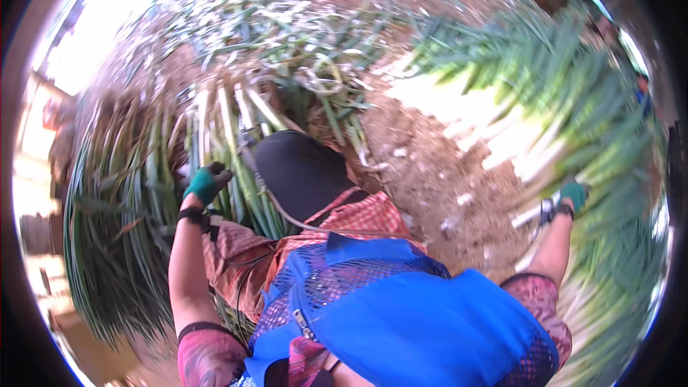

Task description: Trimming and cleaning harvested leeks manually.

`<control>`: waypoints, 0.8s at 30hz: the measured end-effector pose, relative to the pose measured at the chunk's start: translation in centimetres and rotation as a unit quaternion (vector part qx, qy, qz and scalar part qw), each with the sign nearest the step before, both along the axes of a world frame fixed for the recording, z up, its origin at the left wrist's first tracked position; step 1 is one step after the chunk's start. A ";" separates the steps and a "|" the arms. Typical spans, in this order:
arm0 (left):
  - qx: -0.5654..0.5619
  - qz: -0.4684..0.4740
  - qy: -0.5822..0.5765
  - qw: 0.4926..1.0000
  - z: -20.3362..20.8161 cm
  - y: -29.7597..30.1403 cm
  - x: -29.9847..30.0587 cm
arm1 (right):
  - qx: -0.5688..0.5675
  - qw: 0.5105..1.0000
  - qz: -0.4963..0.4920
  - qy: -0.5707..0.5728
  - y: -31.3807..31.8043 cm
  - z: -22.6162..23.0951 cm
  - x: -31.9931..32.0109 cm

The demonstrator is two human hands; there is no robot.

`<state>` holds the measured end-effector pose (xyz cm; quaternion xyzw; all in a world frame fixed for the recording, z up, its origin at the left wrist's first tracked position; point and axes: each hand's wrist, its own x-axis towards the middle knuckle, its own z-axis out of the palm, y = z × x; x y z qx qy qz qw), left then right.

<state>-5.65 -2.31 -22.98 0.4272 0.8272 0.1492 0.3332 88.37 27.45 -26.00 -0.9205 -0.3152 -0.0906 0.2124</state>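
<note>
My left hand (207,183), in a green glove with dark fingertips, is at the near side of the untrimmed leeks (132,165) on my left. Its fingers look curled, but blur hides what they hold, if anything. Several thicker leeks with pale stems (228,125) lie beside that hand, roots pointing away from me. Far out to the right, my right hand (575,193) rests at the row of cleaned leeks (552,125). A white leek stem (527,217) shows next to its wrist; whether the fingers grip it is not visible.
A thin grey hose (279,208) runs across my lap toward the pale leek stems. Stripped leaves and peelings (279,25) heap up ahead. Bare soil (437,172) with white scraps separates my knees from the cleaned row. Part of another person (643,93) shows at the far right.
</note>
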 end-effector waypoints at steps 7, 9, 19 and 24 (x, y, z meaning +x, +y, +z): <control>0.016 0.102 0.015 0.995 -4.9 2.3 0.7 | 0.213 0.903 0.373 -0.002 4.4 9.5 -19.9; 0.037 0.139 -0.005 0.990 -7.7 2.1 -0.4 | 0.204 0.824 0.492 0.194 8.0 6.5 -27.0; 0.105 0.292 0.098 0.946 -10.3 -0.2 -3.7 | -0.232 0.377 0.792 0.421 -13.7 7.4 -73.7; 0.029 0.321 0.072 0.944 -10.4 -1.6 -8.3 | -0.293 0.421 0.792 0.331 -15.0 -2.7 -85.2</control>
